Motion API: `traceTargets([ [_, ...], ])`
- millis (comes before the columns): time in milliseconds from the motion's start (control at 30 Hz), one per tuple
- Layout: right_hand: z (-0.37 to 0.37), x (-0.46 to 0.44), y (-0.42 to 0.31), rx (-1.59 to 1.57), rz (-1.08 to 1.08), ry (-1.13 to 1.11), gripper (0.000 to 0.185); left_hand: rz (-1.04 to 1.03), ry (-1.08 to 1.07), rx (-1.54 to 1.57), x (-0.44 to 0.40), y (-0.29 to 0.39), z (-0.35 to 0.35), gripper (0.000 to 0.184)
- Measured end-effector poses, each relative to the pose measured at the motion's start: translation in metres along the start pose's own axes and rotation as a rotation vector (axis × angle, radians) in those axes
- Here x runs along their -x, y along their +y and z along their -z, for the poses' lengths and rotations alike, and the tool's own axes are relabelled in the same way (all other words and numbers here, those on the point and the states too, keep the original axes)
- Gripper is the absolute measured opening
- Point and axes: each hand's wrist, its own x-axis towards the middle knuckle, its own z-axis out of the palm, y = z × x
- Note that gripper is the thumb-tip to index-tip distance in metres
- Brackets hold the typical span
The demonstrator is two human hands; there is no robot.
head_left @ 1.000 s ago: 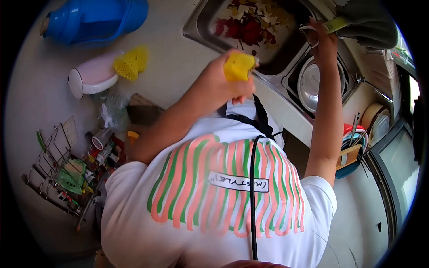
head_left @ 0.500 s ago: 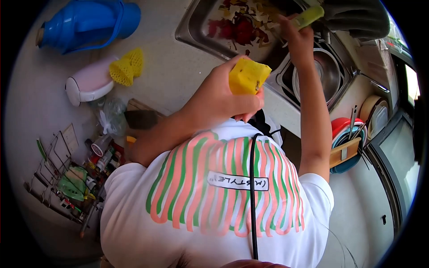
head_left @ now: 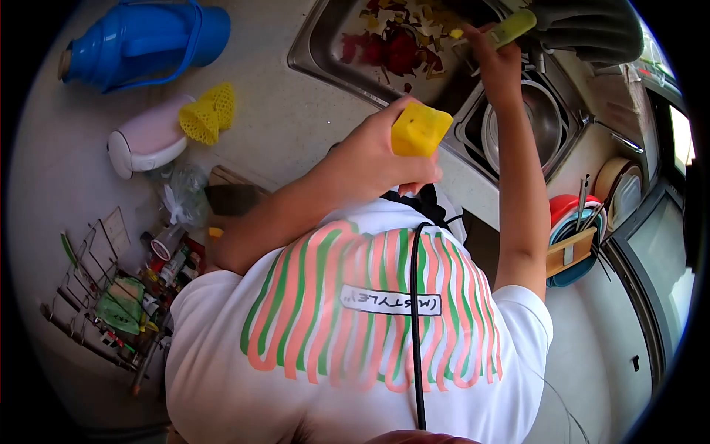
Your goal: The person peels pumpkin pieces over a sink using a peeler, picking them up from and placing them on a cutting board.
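Gripping a yellow piece of produce point(head_left: 422, 130) in front of the body, near the sink's closer edge in this view from above, a person in a white shirt point(head_left: 214, 355) has the left hand point(head_left: 381, 153) wrapped firmly around it, its flat-looking upper end exposed. The faces on view are bright yellow with no rind evident, so much of the paring looks done; a dark speck remains, and whatever is covered by the palm and fingers cannot be judged. Over the sink point(head_left: 314, 65), the right hand point(head_left: 500, 65) is closed on a green-handled tool point(head_left: 512, 29), apparently a peeler, its working end too blurred to read and apart from the produce. A small yellow bit point(head_left: 456, 34) shows beside those fingers, whether on the tool or beyond it unclear. Dark red and yellowish scraps point(head_left: 401, 50) lie scattered in the basin, uncollected, so clearing up appears to be left. In the adjoining basin sits a round steel bowl point(head_left: 538, 122), its visible interior without cut pieces. Farther out, a yellow foam net point(head_left: 207, 115) rests against a pink-and-white appliance point(head_left: 151, 135) on the surface point(head_left: 288, 96), near a blue flask point(head_left: 148, 46).
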Motion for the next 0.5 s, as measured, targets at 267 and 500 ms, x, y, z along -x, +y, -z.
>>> traceTargets([
  [267,-0.042,0.039,-0.063,-0.283,-0.154,-0.355,0.020,0.022,0.076,-0.106,-0.030,-0.011,0.016,0.010],
  [500,-0.017,0.000,-0.029,-0.498,-0.169,-0.157,0.012,0.046,0.053,-0.032,-0.024,-0.010,0.016,0.020],
])
